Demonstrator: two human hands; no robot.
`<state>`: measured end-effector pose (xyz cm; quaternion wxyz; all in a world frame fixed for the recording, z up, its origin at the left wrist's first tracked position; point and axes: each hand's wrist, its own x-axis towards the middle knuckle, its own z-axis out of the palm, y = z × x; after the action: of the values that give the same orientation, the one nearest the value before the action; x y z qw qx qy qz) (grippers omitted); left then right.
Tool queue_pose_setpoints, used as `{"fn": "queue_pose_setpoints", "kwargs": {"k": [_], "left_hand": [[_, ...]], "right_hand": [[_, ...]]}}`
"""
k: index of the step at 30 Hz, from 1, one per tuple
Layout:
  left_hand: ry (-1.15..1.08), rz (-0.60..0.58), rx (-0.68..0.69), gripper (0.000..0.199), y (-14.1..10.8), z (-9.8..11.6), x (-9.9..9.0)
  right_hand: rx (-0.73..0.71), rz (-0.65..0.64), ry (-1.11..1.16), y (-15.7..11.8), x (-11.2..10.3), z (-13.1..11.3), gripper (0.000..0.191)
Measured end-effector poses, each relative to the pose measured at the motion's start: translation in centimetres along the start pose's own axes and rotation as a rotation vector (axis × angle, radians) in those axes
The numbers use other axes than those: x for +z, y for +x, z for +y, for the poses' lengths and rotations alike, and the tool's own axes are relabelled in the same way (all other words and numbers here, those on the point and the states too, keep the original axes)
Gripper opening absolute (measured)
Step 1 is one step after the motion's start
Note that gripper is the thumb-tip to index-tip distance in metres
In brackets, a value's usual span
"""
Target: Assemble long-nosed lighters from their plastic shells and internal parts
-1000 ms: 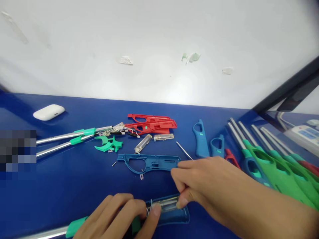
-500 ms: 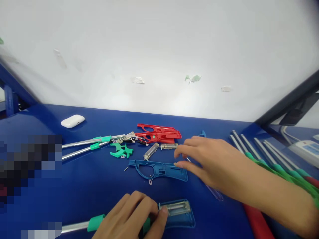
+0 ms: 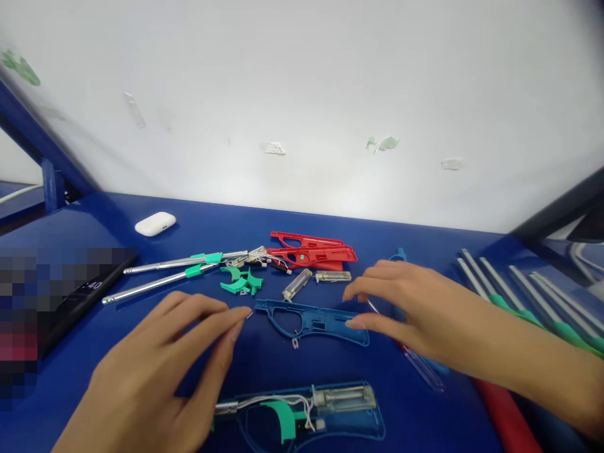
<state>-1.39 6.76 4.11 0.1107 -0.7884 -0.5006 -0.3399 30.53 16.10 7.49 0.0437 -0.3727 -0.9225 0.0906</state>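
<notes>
A small metal pin, perhaps a screw, is at the pinched thumb and index fingertips of my left hand. My right hand has its thumb and fingers apart, the thumb tip over the wide end of an empty blue gun-shaped half shell. Beneath that hand lies a screwdriver with a clear purple handle, partly covered. Closest to me, another blue half shell holds a clear rectangular unit, white wires, a green trigger and a metal tube's end.
Red half shells, green triggers and two loose clear units lie farther back. Metal tubes lie left, with a white case behind. More tubes stretch along the right.
My left hand has left the wired blue shell and moved up to the small pin, uncovering the trigger and wires. My right hand has hardly moved. The view has shifted slightly.
</notes>
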Motion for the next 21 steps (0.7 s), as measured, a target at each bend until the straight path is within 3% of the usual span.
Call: {"fn": "queue_pose_setpoints", "kwargs": {"k": [10,16,21], "left_hand": [[0.059,0.003,-0.036,0.012,0.8,-0.6,0.5],[0.04,-0.023,-0.041,0.013,0.5,-0.9,0.7],[0.084,-0.007,-0.032,0.013,0.2,-1.7,1.2]], "right_hand": [[-0.156,0.095,-0.134,-0.3,1.7,-1.0,0.04],[-0.048,0.163,-0.198,-0.2,0.4,1.5,0.04],[0.071,0.147,-0.239,0.1,-0.4,4.4,0.034]]}}
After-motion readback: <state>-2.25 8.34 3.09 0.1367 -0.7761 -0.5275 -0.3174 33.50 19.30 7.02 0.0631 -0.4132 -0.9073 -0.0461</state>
